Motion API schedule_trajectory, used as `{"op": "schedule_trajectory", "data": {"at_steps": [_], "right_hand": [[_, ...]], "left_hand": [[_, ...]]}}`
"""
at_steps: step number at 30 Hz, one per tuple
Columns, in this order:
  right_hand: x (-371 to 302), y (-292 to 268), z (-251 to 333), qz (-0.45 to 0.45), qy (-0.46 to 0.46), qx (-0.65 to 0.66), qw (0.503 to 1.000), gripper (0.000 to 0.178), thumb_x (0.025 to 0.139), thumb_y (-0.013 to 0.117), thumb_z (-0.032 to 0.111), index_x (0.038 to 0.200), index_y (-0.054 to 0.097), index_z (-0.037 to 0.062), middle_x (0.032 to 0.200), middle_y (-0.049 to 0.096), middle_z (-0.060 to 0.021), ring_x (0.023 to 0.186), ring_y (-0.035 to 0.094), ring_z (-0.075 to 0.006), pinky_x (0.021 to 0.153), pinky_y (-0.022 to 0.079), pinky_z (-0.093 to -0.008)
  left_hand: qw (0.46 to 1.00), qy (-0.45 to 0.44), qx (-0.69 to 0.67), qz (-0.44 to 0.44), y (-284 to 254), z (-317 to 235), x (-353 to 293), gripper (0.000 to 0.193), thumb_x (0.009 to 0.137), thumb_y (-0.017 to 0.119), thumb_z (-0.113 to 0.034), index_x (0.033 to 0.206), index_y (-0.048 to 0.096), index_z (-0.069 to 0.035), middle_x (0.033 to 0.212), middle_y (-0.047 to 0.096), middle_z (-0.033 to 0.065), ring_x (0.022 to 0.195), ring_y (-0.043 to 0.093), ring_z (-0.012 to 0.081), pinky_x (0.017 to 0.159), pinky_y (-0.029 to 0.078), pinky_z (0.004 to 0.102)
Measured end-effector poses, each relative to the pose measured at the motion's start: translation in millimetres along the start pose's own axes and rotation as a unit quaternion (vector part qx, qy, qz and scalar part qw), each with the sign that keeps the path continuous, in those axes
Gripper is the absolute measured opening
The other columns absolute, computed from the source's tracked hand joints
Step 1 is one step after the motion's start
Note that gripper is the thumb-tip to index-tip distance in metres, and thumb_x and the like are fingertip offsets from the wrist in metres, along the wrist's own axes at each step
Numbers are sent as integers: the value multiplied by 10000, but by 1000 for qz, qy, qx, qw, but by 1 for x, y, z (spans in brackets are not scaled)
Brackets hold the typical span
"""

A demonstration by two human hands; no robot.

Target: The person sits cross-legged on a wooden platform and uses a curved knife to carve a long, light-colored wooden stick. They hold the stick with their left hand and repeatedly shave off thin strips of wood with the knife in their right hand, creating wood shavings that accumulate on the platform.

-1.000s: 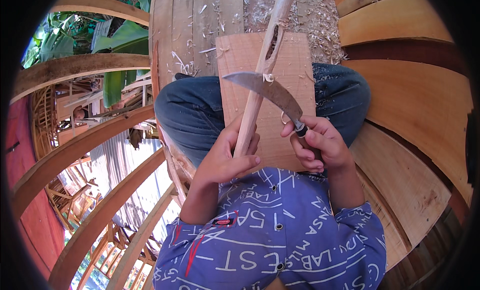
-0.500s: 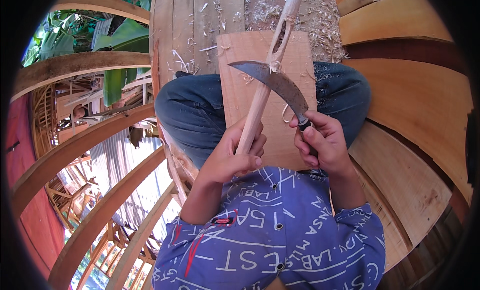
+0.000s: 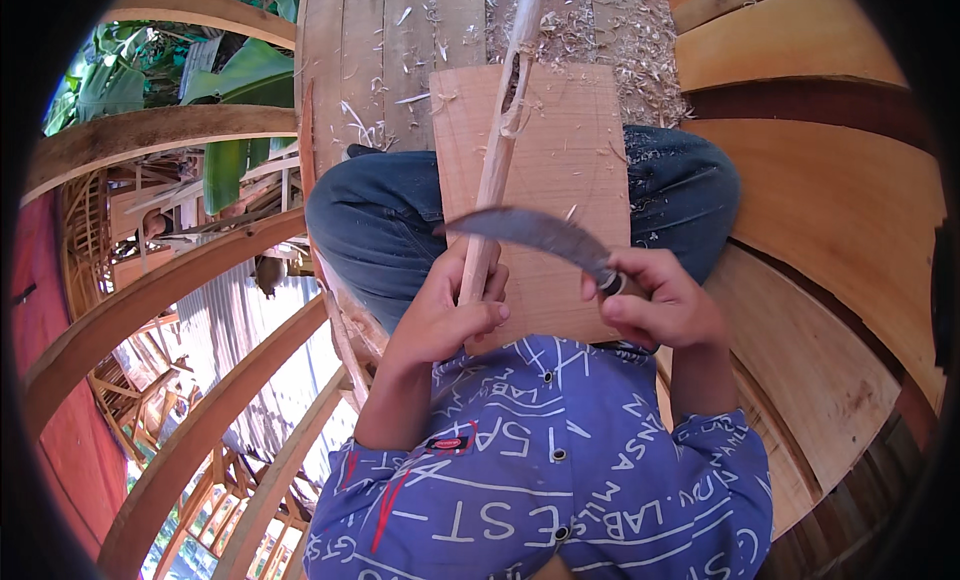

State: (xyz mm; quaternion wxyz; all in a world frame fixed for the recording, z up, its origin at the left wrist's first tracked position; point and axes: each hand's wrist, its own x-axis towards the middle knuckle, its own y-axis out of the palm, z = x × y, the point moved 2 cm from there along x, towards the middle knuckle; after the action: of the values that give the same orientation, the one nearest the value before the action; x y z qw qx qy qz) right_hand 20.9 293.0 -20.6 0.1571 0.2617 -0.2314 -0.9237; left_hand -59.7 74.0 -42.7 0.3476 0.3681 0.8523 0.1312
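Whittling in hand. Left hand (image 3: 440, 315) clamped on wooden stick (image 3: 497, 150) lying over lap board (image 3: 560, 170); right hand (image 3: 665, 305) clenched on curved knife (image 3: 535, 232), blade across stick. Next stroke likely needs steady bracing.

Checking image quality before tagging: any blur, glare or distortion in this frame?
Head view: sharp on the curved knife and wooden stick; even daylight, no glare; strong fisheye bends the beams toward a black rim.
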Motion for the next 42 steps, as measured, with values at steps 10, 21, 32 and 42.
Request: {"op": "schedule_trajectory", "data": {"at_steps": [10, 21, 32, 42], "right_hand": [[16, 4, -2, -96, -30, 88, 991, 286, 1013, 440, 222, 1103, 574, -14, 609, 483, 7, 392, 368, -13, 354, 279, -171], [15, 2, 2, -84, 7, 77, 993, 268, 1005, 457, 204, 1088, 582, -19, 601, 489, 14, 390, 374, -10, 352, 284, -172], [27, -4, -18, -416, -354, -259, 796, 245, 996, 494, 196, 1084, 567, -20, 595, 474, 15, 406, 382, -19, 376, 306, -174], [17, -9, -9, -144, -25, 85, 986, 225, 977, 515, 182, 1060, 574, -19, 585, 466, 22, 390, 370, -18, 366, 303, -176]], "left_hand": [[995, 18, -87, 42, 13, -2, 5, 362, 728, 670, -44, 950, 384, -68, 663, 374, -10, 468, 368, 40, 379, 304, 198], [997, -19, -75, 29, 12, -1, 5, 341, 713, 644, -54, 919, 374, -79, 644, 365, -22, 481, 370, 37, 387, 304, 198], [961, -84, -239, 108, 16, -8, 3, 331, 732, 637, -37, 889, 348, -74, 633, 374, -3, 437, 386, 52, 379, 300, 194], [997, -23, -75, 24, 12, -7, 2, 312, 733, 620, -33, 890, 353, -76, 638, 366, -7, 468, 386, 53, 381, 320, 210]]}}
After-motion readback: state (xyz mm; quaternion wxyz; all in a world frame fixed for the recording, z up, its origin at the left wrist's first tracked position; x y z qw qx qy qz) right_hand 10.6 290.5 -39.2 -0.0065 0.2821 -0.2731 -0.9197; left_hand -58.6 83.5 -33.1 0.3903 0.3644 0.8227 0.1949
